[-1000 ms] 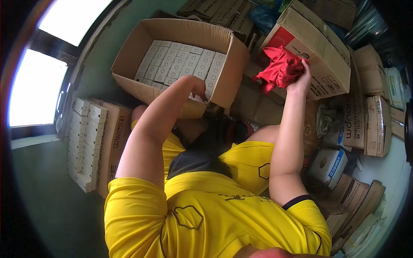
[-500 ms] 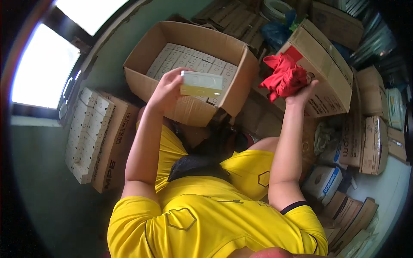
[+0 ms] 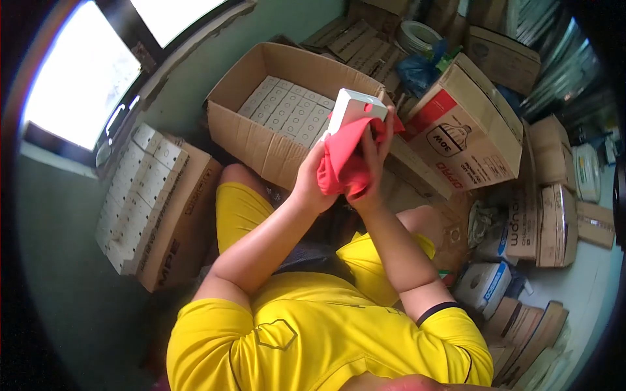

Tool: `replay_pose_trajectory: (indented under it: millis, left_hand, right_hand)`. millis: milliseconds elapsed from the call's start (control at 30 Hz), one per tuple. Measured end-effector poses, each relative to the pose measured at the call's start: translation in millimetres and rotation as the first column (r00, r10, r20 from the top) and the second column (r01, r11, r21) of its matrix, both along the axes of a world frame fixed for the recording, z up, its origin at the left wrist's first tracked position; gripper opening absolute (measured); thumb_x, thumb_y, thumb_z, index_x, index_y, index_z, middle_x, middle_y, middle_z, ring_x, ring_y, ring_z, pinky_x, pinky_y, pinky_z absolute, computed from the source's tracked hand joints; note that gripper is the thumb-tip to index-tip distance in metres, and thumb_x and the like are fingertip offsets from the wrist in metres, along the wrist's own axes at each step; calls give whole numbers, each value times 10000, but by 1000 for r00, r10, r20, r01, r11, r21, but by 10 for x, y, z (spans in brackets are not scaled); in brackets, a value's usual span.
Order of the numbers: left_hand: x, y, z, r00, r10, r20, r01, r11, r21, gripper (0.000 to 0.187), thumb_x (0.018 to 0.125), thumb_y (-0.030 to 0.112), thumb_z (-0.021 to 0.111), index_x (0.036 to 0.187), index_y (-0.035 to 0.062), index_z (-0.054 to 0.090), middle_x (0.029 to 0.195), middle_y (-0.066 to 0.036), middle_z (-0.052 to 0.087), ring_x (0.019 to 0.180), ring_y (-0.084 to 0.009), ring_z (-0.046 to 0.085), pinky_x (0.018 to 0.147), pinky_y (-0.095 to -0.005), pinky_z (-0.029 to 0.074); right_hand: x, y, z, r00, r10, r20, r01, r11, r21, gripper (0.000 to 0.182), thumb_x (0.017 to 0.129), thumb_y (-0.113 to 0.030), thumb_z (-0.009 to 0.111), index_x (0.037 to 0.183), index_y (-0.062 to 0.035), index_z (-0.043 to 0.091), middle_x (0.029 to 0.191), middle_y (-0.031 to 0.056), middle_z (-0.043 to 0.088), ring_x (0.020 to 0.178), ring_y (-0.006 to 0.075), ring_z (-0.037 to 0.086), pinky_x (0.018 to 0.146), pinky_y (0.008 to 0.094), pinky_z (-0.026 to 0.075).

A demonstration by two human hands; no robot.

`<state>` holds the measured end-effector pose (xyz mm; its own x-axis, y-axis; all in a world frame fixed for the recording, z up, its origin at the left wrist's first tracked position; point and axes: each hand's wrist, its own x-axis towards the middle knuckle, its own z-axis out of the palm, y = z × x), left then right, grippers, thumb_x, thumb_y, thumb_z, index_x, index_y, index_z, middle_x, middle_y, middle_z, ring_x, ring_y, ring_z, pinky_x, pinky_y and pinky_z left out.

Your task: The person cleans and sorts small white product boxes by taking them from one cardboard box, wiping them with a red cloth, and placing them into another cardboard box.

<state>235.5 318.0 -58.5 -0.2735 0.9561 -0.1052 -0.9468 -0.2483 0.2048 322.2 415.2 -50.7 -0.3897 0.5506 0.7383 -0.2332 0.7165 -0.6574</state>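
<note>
A small white box (image 3: 355,107) is held up in front of me, its lower part wrapped in a red cloth (image 3: 342,156). My left hand (image 3: 313,176) grips the box and cloth from the left side. On the other side, my right hand (image 3: 375,156) is closed round the red cloth against the box. Just behind them stands an open cardboard carton (image 3: 244,140) with rows of similar white boxes (image 3: 287,111) inside.
At the left, a carton (image 3: 179,221) holds more white boxes (image 3: 140,189). A carton with a bulb drawing (image 3: 450,140) stands at the right, near a blue plastic bag (image 3: 417,73). More cartons (image 3: 557,228) are stacked at the far right.
Both hands have come together in the middle. The red cloth has moved left onto the white box, which is now tilted up. The head view has shifted slightly.
</note>
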Motion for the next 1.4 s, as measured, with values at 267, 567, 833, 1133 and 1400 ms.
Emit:
replay_pose_trajectory:
  millis: [267,567,833,1133,1400]
  left_hand:
    - [11,-132,-54,-511,-111,-852,-334,940,77,269,895,146,599,1157,136,662,1368,-133,552,1394,-476,359,1153,-646,67]
    - [-293,28,290,-639,18,-769,-76,993,87,140,863,59,550,984,20,607,1151,-178,613,1472,-470,228,1176,-596,132]
    - [-596,-12,764,-559,115,-821,316,945,-82,145,923,83,539,961,-46,594,920,-220,587,1407,-497,329,1205,-535,142]
    - [40,205,19,-200,158,-967,-390,892,226,390,987,117,473,1338,-29,561,1463,-177,506,1491,-376,240,1220,-478,101]
    - [-411,197,-237,218,-232,-948,-125,957,-263,502,1084,301,368,1458,-29,420,1415,-144,518,1327,-198,468,1112,-336,350]
  right_hand:
    - [67,224,-124,918,211,-336,-380,713,-589,795,924,-143,668,1563,-46,206,1533,163,363,1376,224,407,1126,382,366]
    - [-37,196,-179,796,248,-552,-592,510,-624,598,869,-129,723,1402,-38,469,1256,58,593,1168,158,576,1022,310,452]
    - [137,421,-111,706,485,-517,-651,156,-743,398,960,-288,652,1276,-65,562,1033,82,699,973,180,692,882,321,549]
    - [-264,-26,-437,517,156,-842,-844,-72,-532,617,1032,-531,419,1474,-102,399,1387,78,537,1252,191,538,1074,385,425]
    - [-190,7,-236,880,182,-439,-475,306,-825,657,938,-375,682,1467,-151,365,1276,64,555,1176,178,568,977,348,483]
